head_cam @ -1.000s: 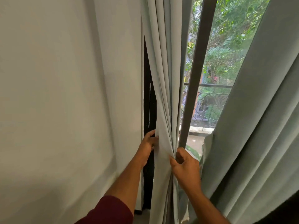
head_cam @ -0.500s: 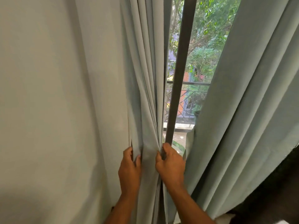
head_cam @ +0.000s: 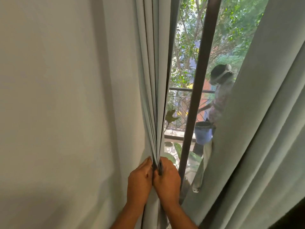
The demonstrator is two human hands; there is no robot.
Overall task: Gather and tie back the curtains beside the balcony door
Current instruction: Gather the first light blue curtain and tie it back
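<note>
A pale grey-green curtain (head_cam: 153, 80) hangs beside the wall, its folds squeezed into a narrow bunch. My left hand (head_cam: 139, 182) grips the bunch from the left and my right hand (head_cam: 167, 179) grips it from the right, knuckles touching. Something thin and dark shows between my fingers at the bunch; I cannot tell what it is. A second curtain panel (head_cam: 257, 129) of the same cloth hangs on the right. The dark door frame bar (head_cam: 198, 90) runs upright between the two panels.
A plain white wall (head_cam: 57, 104) fills the left. Through the glass a person (head_cam: 219, 100) stands on the balcony by a blue pot (head_cam: 203, 134) and a metal railing (head_cam: 179, 90), with trees behind.
My hands have closed together around the left curtain, squeezing its folds tighter. The view has shifted left, and a person on the balcony has come into sight.
</note>
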